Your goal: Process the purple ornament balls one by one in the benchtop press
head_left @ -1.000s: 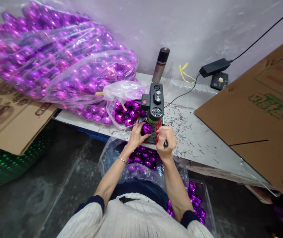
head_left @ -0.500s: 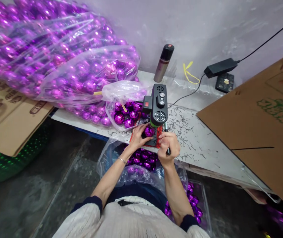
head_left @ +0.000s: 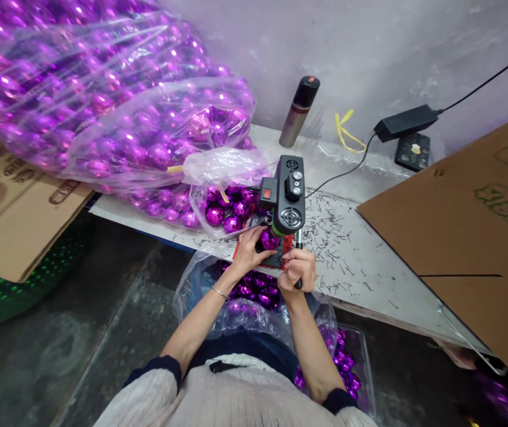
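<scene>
Workbench seen from the head camera: beyond our hands, big clear bags [head_left: 102,101] bulge with shiny purple balls, and a smaller open bag [head_left: 225,178] holds more just left of the black machine [head_left: 288,196]. Below our wrists, a lap bag [head_left: 245,311] holds more balls, and a clear tray [head_left: 354,370] of them sits beside our right forearm. Farther off on the shaving-strewn table [head_left: 361,261] are a spray can [head_left: 298,112], a power adapter [head_left: 405,121] and a cardboard sheet [head_left: 459,237]. Our left hand [head_left: 247,252] curls its fingers round a purple ball [head_left: 268,240] under the machine's head. Our right hand [head_left: 298,270], just beside it, is clenched on the lever [head_left: 298,238].
</scene>
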A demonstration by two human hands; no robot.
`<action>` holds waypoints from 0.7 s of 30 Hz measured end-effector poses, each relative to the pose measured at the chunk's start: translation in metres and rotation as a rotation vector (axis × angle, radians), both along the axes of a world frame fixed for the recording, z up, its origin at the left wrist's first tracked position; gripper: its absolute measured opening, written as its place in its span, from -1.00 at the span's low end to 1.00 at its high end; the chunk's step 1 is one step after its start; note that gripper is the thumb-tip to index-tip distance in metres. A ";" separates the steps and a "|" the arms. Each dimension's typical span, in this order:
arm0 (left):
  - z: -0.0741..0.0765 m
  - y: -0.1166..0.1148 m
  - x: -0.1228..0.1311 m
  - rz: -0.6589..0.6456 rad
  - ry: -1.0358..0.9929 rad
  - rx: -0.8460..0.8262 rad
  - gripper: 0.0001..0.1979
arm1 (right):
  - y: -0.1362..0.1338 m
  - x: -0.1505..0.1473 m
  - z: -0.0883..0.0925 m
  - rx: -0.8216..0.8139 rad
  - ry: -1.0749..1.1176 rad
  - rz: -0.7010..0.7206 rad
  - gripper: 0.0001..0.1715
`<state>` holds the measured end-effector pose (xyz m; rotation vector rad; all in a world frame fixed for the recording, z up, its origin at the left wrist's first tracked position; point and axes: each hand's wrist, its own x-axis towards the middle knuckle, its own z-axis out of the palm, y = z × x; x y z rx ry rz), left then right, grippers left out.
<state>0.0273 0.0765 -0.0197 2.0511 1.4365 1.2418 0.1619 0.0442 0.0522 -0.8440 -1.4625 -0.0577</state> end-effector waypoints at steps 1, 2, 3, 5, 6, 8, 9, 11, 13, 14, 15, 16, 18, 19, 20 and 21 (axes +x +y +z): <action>0.000 0.000 0.000 -0.002 -0.002 0.004 -0.33 | 0.000 0.000 -0.002 0.003 -0.004 0.001 -0.68; 0.000 0.000 0.000 -0.004 -0.004 0.009 -0.33 | 0.001 0.000 -0.004 0.007 -0.009 0.006 -0.68; 0.000 0.001 0.000 -0.006 -0.006 0.012 -0.33 | 0.002 0.000 -0.006 0.010 -0.012 0.013 -0.68; -0.001 0.001 0.000 -0.006 -0.010 0.010 -0.34 | 0.003 0.000 -0.008 0.016 -0.004 0.035 -0.69; -0.001 0.002 0.000 -0.006 -0.012 0.006 -0.34 | 0.004 0.000 -0.009 0.017 0.007 0.045 -0.69; -0.001 0.002 0.000 -0.005 -0.018 -0.007 -0.34 | 0.006 0.000 -0.010 0.018 0.026 0.063 -0.69; -0.001 0.002 0.000 -0.004 -0.020 -0.015 -0.34 | 0.006 0.001 -0.011 0.024 0.025 0.068 -0.69; -0.001 0.002 0.001 -0.006 -0.025 -0.029 -0.34 | 0.007 0.001 -0.011 0.040 -0.013 0.064 -0.70; 0.000 0.003 0.001 -0.012 -0.030 -0.039 -0.34 | 0.006 0.002 -0.009 0.058 -0.060 0.063 -0.70; 0.000 0.004 0.001 -0.015 -0.031 -0.043 -0.34 | 0.006 0.003 -0.006 0.060 -0.068 0.063 -0.69; 0.001 0.005 0.001 -0.017 -0.030 -0.049 -0.34 | 0.005 0.003 -0.002 0.051 -0.062 0.062 -0.69; 0.001 0.006 0.001 -0.020 -0.028 -0.053 -0.35 | 0.004 0.002 0.005 0.029 -0.041 0.056 -0.68; 0.001 0.006 0.001 -0.025 -0.020 -0.054 -0.34 | 0.002 0.001 0.024 -0.040 0.020 0.024 -0.67; 0.000 0.004 0.000 -0.028 -0.017 -0.046 -0.33 | 0.002 0.000 0.035 -0.084 0.051 0.002 -0.66; 0.000 0.000 0.000 -0.029 -0.014 -0.032 -0.32 | 0.001 -0.001 0.046 -0.122 0.072 -0.007 -0.66; -0.001 -0.006 -0.001 -0.029 -0.007 -0.015 -0.31 | 0.001 -0.002 0.056 -0.161 0.082 -0.004 -0.64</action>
